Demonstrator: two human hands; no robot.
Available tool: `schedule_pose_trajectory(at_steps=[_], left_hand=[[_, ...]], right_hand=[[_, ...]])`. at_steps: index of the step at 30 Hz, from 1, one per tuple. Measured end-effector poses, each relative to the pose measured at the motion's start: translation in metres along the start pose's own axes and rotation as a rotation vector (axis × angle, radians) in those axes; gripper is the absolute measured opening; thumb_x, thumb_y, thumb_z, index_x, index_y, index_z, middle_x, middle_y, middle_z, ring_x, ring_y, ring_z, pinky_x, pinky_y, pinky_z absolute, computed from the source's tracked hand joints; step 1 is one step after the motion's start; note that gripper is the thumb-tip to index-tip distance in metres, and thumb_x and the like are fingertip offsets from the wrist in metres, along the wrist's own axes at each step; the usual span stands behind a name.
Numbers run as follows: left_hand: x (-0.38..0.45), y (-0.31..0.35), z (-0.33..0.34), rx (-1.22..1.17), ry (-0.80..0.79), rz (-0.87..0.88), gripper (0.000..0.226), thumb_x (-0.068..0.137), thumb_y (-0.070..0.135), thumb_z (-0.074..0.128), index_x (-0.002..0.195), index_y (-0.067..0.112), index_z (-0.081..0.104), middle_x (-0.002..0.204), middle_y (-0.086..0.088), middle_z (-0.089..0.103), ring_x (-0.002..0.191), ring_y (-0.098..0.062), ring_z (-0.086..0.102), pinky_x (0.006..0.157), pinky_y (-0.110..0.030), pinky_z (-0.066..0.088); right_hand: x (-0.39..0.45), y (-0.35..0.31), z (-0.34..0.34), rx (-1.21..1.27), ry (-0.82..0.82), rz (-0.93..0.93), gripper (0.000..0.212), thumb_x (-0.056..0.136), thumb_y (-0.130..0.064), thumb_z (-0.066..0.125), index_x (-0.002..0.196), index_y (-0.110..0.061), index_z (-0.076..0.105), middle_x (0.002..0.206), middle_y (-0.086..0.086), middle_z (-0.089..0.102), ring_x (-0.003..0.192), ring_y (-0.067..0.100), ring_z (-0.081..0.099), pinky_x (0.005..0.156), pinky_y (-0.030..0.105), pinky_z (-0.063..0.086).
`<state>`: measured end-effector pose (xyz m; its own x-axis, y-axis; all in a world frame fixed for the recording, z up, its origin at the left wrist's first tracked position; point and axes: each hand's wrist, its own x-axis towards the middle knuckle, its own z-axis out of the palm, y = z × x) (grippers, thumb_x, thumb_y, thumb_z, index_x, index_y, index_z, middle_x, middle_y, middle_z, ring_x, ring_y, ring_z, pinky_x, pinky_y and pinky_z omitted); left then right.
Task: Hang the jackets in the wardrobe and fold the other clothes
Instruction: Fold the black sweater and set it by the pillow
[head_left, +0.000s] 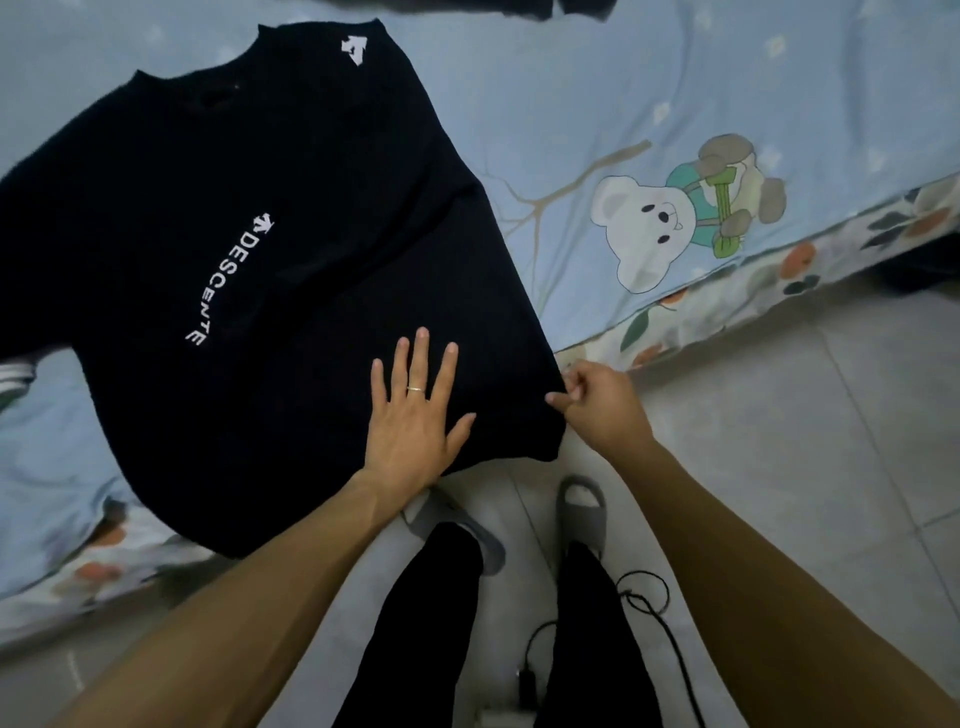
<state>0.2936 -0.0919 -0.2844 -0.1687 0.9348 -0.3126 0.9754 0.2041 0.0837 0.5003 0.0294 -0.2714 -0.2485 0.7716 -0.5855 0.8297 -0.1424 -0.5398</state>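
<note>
The black shirt (249, 270) is covering most of the bed sheet (597, 104), leaving open sheet to the right of the shirt around the bear picture (670, 218), while below the shirt two legs, grey slippers (579, 512) and a black cable (654, 618) are crowding the floor.
</note>
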Motion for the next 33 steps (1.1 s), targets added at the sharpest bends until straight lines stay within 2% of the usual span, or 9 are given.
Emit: schedule_pose_trajectory(at_steps=[3,7,12,15,18,20,23,29,33], left_hand=[[-0.018,0.005,0.001,-0.023,-0.040,-0.039,0.092,0.088,0.044,0.063,0.157,0.015,0.009,0.162,-0.022,0.005,0.150,-0.039,0.010,0.119,-0.056,0.012],[-0.065,0.015,-0.023,-0.406,0.062,-0.201,0.063,0.090,0.023,0.067,0.147,0.013,0.042,0.155,-0.015,0.033,0.143,-0.032,0.031,0.118,-0.049,0.027],[-0.128,-0.017,-0.035,-0.811,0.365,-0.692,0.015,0.091,0.008,0.064,0.104,0.006,0.070,0.104,-0.008,0.064,0.094,-0.019,0.062,0.086,-0.041,0.054],[-0.158,-0.068,-0.022,-0.932,0.493,-1.141,0.029,0.089,0.013,0.068,0.115,0.005,0.059,0.115,-0.013,0.056,0.100,-0.022,0.056,0.094,-0.043,0.051],[-0.172,-0.115,-0.004,-1.077,0.464,-1.363,0.057,0.082,0.020,0.077,0.127,0.005,0.044,0.124,-0.013,0.049,0.111,-0.025,0.052,0.095,-0.033,0.045],[-0.170,-0.136,0.003,-1.261,0.418,-1.378,0.049,0.081,0.019,0.079,0.117,0.008,0.048,0.108,-0.007,0.058,0.099,-0.022,0.059,0.086,-0.031,0.050],[-0.184,-0.163,0.016,-1.249,0.321,-1.302,0.017,0.085,0.016,0.075,0.085,0.017,0.057,0.076,0.002,0.063,0.075,-0.017,0.063,0.062,-0.025,0.047],[-0.222,-0.186,0.033,-1.201,0.255,-1.208,0.012,0.088,-0.004,0.058,0.083,0.005,0.065,0.078,-0.007,0.063,0.072,-0.015,0.058,0.069,-0.023,0.046],[-0.212,-0.196,0.007,-1.095,0.470,-1.133,0.006,0.087,0.005,0.062,0.089,0.007,0.067,0.082,-0.009,0.068,0.076,-0.019,0.062,0.074,-0.030,0.051]], right_hand=[[-0.012,0.000,-0.001,-0.049,0.080,-0.010,0.027,0.085,-0.026,0.072,0.073,-0.015,0.050,0.067,-0.002,0.052,0.061,0.013,0.052,0.056,0.025,0.041],[-0.043,-0.038,0.000,-0.060,-0.148,-0.161,0.023,0.087,-0.024,0.070,0.075,-0.015,0.054,0.068,-0.001,0.056,0.067,0.011,0.057,0.066,0.028,0.048],[-0.063,-0.096,0.035,-0.131,-0.348,-0.323,0.013,0.089,-0.020,0.068,0.081,-0.011,0.061,0.066,-0.004,0.058,0.067,0.011,0.058,0.070,0.034,0.054],[-0.074,-0.128,0.071,-0.173,-0.430,-0.403,0.012,0.090,-0.019,0.067,0.081,-0.013,0.061,0.066,-0.003,0.060,0.068,0.014,0.061,0.069,0.036,0.056],[-0.083,-0.150,0.104,-0.211,-0.474,-0.446,0.012,0.090,-0.018,0.068,0.081,-0.012,0.062,0.068,0.002,0.064,0.069,0.017,0.063,0.065,0.028,0.053],[-0.086,-0.161,0.119,-0.246,-0.492,-0.455,0.011,0.090,-0.018,0.067,0.081,-0.013,0.063,0.070,0.004,0.066,0.070,0.017,0.065,0.064,0.025,0.052],[-0.089,-0.181,0.147,-0.320,-0.521,-0.474,0.011,0.090,-0.018,0.067,0.081,-0.014,0.063,0.069,0.002,0.067,0.067,0.013,0.064,0.063,0.023,0.052],[-0.085,-0.215,0.169,-0.417,-0.447,-0.491,0.011,0.090,-0.022,0.067,0.080,-0.020,0.064,0.066,-0.008,0.064,0.059,0.000,0.059,0.047,0.008,0.040],[-0.079,-0.237,0.170,-0.450,-0.410,-0.535,0.010,0.090,-0.023,0.067,0.081,-0.021,0.064,0.069,-0.007,0.066,0.065,0.004,0.061,0.050,0.009,0.042]])
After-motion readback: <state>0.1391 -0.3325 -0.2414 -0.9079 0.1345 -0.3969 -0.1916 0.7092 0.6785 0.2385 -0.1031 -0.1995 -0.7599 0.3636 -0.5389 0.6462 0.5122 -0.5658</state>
